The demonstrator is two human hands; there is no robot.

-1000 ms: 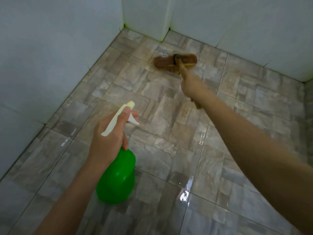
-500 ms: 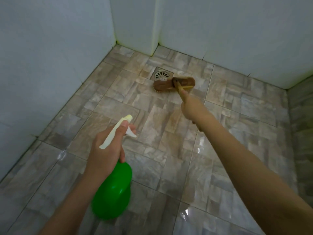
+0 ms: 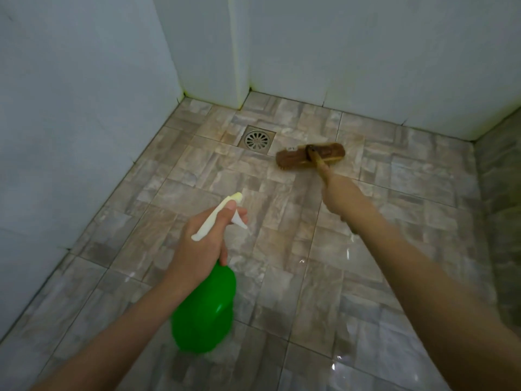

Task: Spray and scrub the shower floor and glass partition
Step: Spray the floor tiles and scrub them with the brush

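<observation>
Here, the right hand point(image 3: 335, 196) is gripping the brush point(image 3: 298, 158), scrubbing the floor point(image 3: 400, 179) just beside the drain point(image 3: 256, 139) near its far edge; fingers of the left hand point(image 3: 201, 238) are clamping round the spray bottle point(image 3: 205, 311). Wet, glossy tiles are likely inviting a slip mid-reach.

Green spray bottle point(image 3: 204, 311) with pale yellow-white trigger head; brown brush point(image 3: 310, 156); floor point(image 3: 282, 249) in mottled grey-beige block pattern; walls point(image 3: 84, 108) pale blue-grey
</observation>
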